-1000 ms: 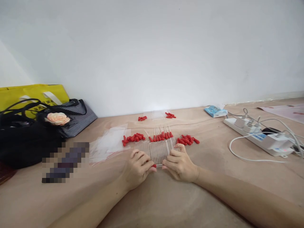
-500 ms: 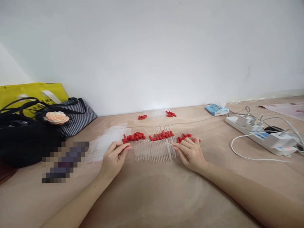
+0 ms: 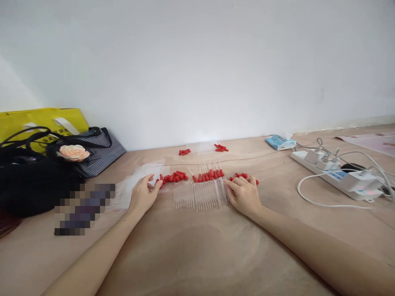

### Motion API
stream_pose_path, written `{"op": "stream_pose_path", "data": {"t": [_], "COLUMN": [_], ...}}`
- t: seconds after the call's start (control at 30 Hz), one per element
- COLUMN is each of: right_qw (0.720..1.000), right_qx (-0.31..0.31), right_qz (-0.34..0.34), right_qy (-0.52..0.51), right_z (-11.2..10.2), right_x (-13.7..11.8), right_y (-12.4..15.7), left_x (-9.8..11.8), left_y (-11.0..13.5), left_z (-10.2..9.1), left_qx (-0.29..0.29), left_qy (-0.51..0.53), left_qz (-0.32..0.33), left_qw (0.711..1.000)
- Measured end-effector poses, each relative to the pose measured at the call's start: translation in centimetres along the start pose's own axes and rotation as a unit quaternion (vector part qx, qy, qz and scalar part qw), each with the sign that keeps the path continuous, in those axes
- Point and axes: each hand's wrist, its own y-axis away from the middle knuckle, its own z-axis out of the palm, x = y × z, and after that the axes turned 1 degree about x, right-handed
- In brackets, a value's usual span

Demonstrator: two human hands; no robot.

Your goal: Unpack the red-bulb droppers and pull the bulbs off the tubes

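Observation:
My left hand (image 3: 144, 192) is beside the left pile of red rubber bulbs (image 3: 175, 176), thumb and fingers apart, fingertips close to the pile's left end. My right hand (image 3: 245, 195) has its fingers bent together at the right edge of a row of clear thin dropper tubes (image 3: 208, 195); what its fingertips hold, if anything, is too small to make out. Behind that row lie several tubes fitted with red bulbs (image 3: 211, 175), tips pointing away. More red bulbs (image 3: 240, 176) are partly hidden behind my right hand.
Clear plastic bags (image 3: 149, 169) lie behind my left hand. Farther back are small groups of red bulbs (image 3: 221, 147) and clear tubes (image 3: 206, 147). A power strip (image 3: 331, 172) with cables and a blue tissue pack (image 3: 280, 142) sit right; bags (image 3: 101, 152) stand left.
My left hand has shifted left and its fingers have spread from a pinch on a red bulb. The right hand's fingertips have come slightly up, and the clear tube in them no longer shows distinctly.

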Motion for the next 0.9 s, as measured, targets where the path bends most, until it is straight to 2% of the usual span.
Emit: {"op": "stream_pose_path", "data": {"t": [0.07,0.1,0.17,0.23,0.33,0.47,0.7,0.8,0.9], "right_qw": [1.0,1.0,0.999,0.998,0.997,0.997,0.997,0.997,0.993], "right_qx": [-0.017,-0.028,-0.048,-0.064,-0.074,-0.072,-0.072,-0.072,-0.087], "right_qz": [0.004,0.006,0.012,0.018,0.02,0.016,0.0,0.022,0.072], "right_qy": [0.009,0.012,0.015,0.018,0.025,0.016,-0.028,-0.033,-0.03], "right_z": [0.0,0.0,0.0,-0.1,-0.2,-0.3,-0.6,-0.7,-0.5], "right_x": [-0.3,-0.4,-0.8,-1.1,-1.5,-1.8,-2.2,-1.6,-0.6], "right_y": [-0.1,-0.2,-0.3,-0.4,-0.5,-0.5,-0.4,-0.8,-1.9], "left_x": [0.7,1.3,2.4,3.5,4.4,4.6,5.2,5.2,4.9], "left_y": [0.7,1.1,2.2,3.4,4.9,5.6,5.6,5.6,5.6], "left_z": [-0.1,-0.1,-0.4,-0.6,-0.8,-0.7,-0.5,-0.5,-0.5], "left_qx": [0.056,0.065,0.029,-0.048,-0.125,-0.156,-0.172,-0.179,-0.165], "left_qy": [-0.013,-0.008,0.016,0.03,0.029,0.019,0.027,0.03,0.035], "left_qz": [0.075,0.12,0.204,0.249,0.236,0.191,0.161,0.151,0.162], "left_qw": [0.996,0.991,0.978,0.967,0.963,0.969,0.971,0.972,0.972]}}
